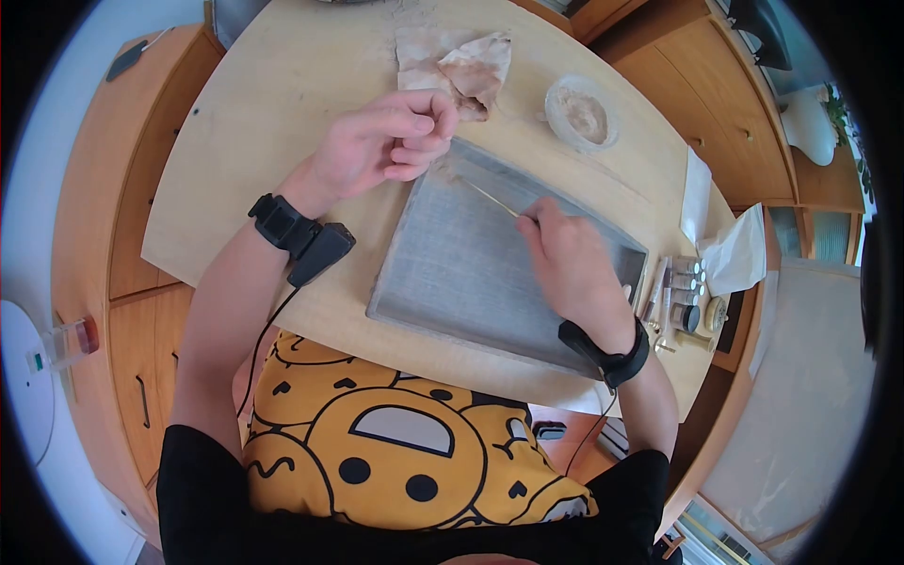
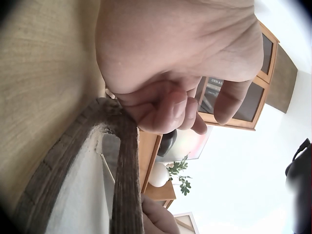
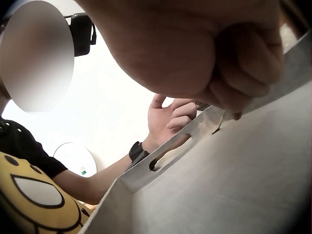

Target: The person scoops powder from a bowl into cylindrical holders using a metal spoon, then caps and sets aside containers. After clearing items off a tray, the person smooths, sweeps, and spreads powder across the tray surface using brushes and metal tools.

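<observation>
A grey wooden tray [image 1: 471,264] with raised sides lies on the table, and a handle slot shows in its side in the right wrist view. My right hand [image 1: 574,259] is over the tray and grips a thin, gold-coloured rod-like tool [image 1: 490,196]. The tool's slender tip [image 3: 217,127] reaches down to the tray floor near the far left corner, where some pale brown dust lies. At that same corner is my left hand [image 1: 391,139], its fingers loosely curled with nothing seen in them. In the left wrist view its fingers [image 2: 163,114] overlap the tray's corner.
Behind the tray lies a crumpled, brown-stained cloth or paper [image 1: 455,71]. A clear bowl [image 1: 582,115] of light brown powder stands to its right. Several small jars [image 1: 686,282] and a white plastic bag [image 1: 736,252] are at the table's right edge. Cables hang from both wrist cameras.
</observation>
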`<state>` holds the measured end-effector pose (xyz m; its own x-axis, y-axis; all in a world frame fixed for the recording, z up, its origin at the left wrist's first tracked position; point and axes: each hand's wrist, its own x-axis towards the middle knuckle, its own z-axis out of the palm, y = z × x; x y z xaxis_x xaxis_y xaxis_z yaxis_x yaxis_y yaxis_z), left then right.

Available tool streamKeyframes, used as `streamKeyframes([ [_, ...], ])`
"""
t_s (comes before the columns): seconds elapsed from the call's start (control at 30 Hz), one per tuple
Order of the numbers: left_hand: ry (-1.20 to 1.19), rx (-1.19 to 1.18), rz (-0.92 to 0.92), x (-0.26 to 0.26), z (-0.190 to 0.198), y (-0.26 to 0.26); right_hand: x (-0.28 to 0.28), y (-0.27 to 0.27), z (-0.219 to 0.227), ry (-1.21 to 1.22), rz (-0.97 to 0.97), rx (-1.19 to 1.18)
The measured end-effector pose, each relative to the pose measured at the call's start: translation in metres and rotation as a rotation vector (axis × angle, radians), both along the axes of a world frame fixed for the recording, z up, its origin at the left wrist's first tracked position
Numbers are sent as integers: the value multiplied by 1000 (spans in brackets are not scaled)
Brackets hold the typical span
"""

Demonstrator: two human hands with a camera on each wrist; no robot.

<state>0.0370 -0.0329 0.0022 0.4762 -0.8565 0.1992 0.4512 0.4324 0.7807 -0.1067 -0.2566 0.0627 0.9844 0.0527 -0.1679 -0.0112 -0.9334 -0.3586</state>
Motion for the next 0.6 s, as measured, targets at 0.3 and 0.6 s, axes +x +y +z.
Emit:
streamKeyframes([
  [0.3, 38, 12, -3, 1, -2, -2, 11, 9, -5, -66, 22, 62],
  [0.6, 5, 37, 38, -4, 1, -3, 18, 11, -11, -64, 4, 167],
])
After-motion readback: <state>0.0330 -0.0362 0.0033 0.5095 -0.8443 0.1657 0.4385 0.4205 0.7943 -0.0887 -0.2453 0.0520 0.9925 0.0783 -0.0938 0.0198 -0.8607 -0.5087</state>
